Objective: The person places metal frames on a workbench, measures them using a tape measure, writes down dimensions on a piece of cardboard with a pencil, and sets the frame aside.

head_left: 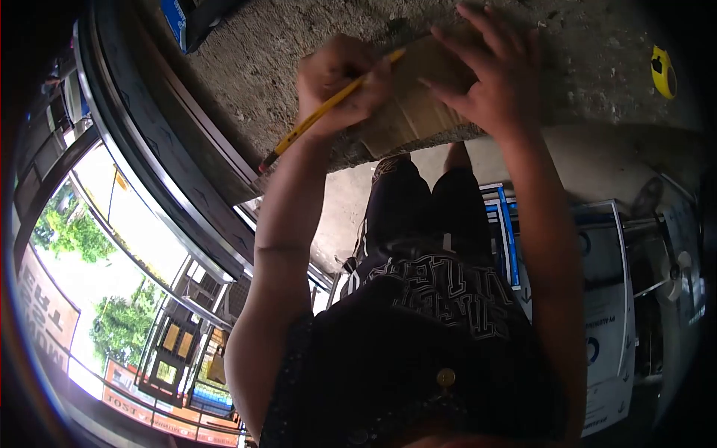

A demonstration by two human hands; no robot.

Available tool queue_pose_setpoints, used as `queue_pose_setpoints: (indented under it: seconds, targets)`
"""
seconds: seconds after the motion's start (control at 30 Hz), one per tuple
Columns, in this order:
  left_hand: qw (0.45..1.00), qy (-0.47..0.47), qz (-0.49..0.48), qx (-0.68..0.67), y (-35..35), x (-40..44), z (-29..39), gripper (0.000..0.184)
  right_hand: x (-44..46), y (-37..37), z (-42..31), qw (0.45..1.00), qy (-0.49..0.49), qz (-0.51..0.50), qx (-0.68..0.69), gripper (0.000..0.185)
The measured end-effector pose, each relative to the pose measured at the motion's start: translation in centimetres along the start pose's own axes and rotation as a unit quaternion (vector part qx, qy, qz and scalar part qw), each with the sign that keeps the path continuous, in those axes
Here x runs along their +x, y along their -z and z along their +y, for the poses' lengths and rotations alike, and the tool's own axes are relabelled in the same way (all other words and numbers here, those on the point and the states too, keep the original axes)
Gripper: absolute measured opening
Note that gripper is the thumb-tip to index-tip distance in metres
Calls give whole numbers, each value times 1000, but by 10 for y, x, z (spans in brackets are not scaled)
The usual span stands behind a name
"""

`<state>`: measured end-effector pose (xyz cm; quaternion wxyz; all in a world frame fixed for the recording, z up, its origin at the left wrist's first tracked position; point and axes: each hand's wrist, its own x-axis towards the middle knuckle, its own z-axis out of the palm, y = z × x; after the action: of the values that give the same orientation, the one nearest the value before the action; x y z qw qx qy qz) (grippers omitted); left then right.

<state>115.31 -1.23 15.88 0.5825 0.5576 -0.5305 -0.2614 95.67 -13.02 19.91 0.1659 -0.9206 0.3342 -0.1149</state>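
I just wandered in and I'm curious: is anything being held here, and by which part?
Yes, a yellow pencil, held by the left hand near its writing end. The right hand is spread open at the cardboard.

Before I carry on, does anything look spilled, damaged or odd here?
No spill stands out. The brown cardboard by the right hand shows crease lines, so it looks worn, and the rough work surface is scattered with pale specks.

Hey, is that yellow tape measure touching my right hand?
Apart. The head view shows the tape measure off to the right of your right hand, with bare rough surface between them.
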Motion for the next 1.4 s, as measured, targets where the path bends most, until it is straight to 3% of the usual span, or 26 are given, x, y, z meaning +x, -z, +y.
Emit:
queue_pose_setpoints:
  seconds: [0.1, 0.2, 0.27, 0.33, 0.37, 0.47, 0.7, 1.3, 1.4]
  targets:
    - [975, 126, 127, -132, -20, 16, 38, 16, -2, 0, -5, 1000, -22, 3, -15, 52]
    - [979, 149, 115, -80, -14, 7, 29, 14, -5, -6, -12, 998, -41, 40, -18, 51]
    - [992, 91, 80, 21, -2, 0, 19, 16, -11, -18, -18, 995, -45, 87, 5, 50]
    - [997, -9, 29, 76, 4, 1, 12, 18, -9, -17, -20, 995, -73, 68, -13, 53]
    - [999, -19, 28, 30, 2, 2, 8, 18, -8, -17, -21, 995, -86, 56, -22, 54]
    - [991, -7, -30, 134, 1, 1, 10, 17, -8, -18, -21, 994, -81, 59, -39, 57]
    - [971, 6, -37, 235, -3, -2, 17, 18, -7, -20, -19, 993, -75, 86, -17, 58]
    - [976, 1, -76, 203, 0, -2, 12, 19, -7, -11, -20, 994, -98, 40, 6, 58]
    - [990, -3, -41, 136, -2, -1, 8, 19, -8, -15, -19, 995, -89, 47, -13, 59]
